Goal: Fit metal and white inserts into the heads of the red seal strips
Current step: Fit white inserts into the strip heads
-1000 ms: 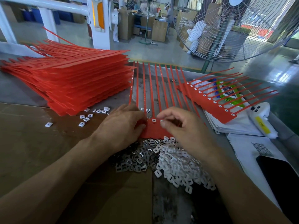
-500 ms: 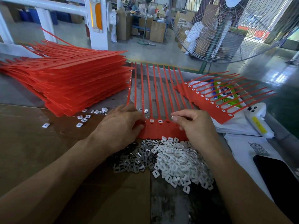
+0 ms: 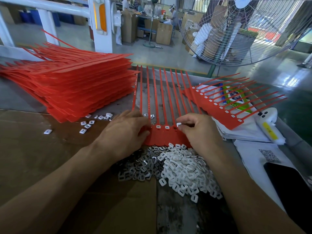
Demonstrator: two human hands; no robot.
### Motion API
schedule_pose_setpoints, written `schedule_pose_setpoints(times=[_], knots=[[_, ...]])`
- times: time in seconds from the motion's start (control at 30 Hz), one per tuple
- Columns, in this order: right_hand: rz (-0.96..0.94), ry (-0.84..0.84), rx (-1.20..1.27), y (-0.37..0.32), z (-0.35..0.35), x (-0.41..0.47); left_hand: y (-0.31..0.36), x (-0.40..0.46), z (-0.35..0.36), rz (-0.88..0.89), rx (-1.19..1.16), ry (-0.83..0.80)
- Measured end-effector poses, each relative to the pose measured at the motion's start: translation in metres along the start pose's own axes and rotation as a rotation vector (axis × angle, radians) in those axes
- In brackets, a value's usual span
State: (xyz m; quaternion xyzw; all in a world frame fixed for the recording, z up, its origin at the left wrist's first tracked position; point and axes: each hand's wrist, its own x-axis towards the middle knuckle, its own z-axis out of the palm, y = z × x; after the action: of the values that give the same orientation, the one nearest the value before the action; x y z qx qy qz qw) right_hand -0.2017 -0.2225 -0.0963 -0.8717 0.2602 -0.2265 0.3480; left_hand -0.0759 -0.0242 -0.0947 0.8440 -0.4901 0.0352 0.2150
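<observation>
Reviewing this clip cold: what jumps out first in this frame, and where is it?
The tall stack of red strips at far left dominates. At centre, both hands work on a comb of strips lying flat: the left hand rests on its heads while the right hand pinches a white insert over the next head. Just in front of the hands lies a heap of white inserts beside metal ones.
</observation>
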Motion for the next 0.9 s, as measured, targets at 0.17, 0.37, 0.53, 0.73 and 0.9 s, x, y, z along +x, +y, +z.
schedule_pose_setpoints(times=[0.17, 0.37, 0.53, 0.73, 0.9], knots=[[-0.032, -0.022, -0.072, -0.0017, 0.0020, -0.0001, -0.0001, 0.0000, -0.0001, 0.002, 0.005, 0.006], [-0.075, -0.034, -0.178, -0.0053, 0.0029, 0.0003, -0.0004, 0.0005, -0.0005, -0.002, 0.003, 0.005], [-0.080, -0.038, -0.221, -0.0050, 0.0044, 0.0007, -0.0004, 0.0000, -0.0003, 0.001, 0.012, 0.007], [-0.065, -0.066, -0.220, -0.0046, 0.0044, 0.0003, 0.0001, -0.0008, -0.0017, 0.002, 0.002, 0.004], [-0.085, -0.045, -0.177, -0.0033, 0.0036, -0.0041, 0.0012, -0.0002, -0.0024, 0.002, 0.002, 0.010]])
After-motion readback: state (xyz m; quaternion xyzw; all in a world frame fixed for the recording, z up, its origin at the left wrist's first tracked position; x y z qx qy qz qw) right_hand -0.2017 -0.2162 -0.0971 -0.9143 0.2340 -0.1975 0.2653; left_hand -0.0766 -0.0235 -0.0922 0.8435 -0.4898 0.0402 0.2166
